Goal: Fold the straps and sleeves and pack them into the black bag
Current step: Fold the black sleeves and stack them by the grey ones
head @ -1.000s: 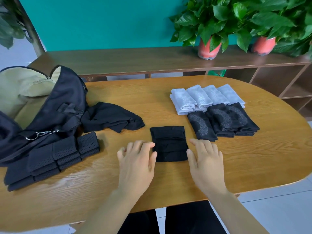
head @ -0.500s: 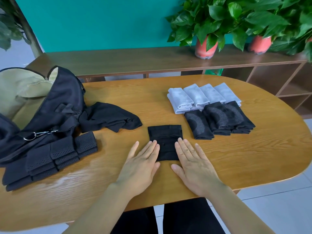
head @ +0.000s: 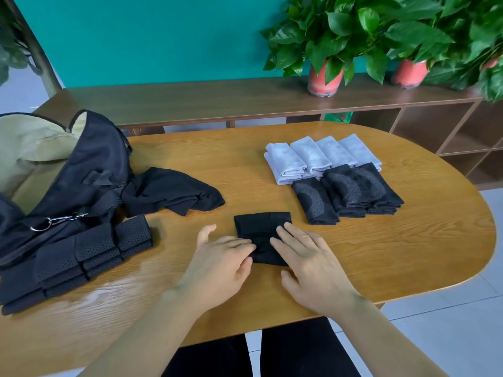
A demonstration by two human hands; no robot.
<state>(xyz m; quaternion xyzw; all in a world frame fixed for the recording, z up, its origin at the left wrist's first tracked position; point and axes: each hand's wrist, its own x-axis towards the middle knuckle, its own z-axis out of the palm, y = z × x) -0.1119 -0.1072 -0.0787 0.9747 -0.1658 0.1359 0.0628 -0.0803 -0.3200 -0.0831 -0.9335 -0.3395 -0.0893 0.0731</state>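
Partly hidden: folded sleeve (head: 261,226) under left hand (head: 221,263), right hand (head: 313,263); black bag (head: 91,164) cropped.

Black bag (head: 89,164), khaki lining; grey sleeves (head: 321,156)

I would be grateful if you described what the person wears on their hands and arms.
Nothing much: the left hand and right hand are ungloved, and both forearms are uncovered, with no sleeve, watch or bracelet in view. A small glint on one right-hand finger may be a thin ring, though it is too small to be sure.
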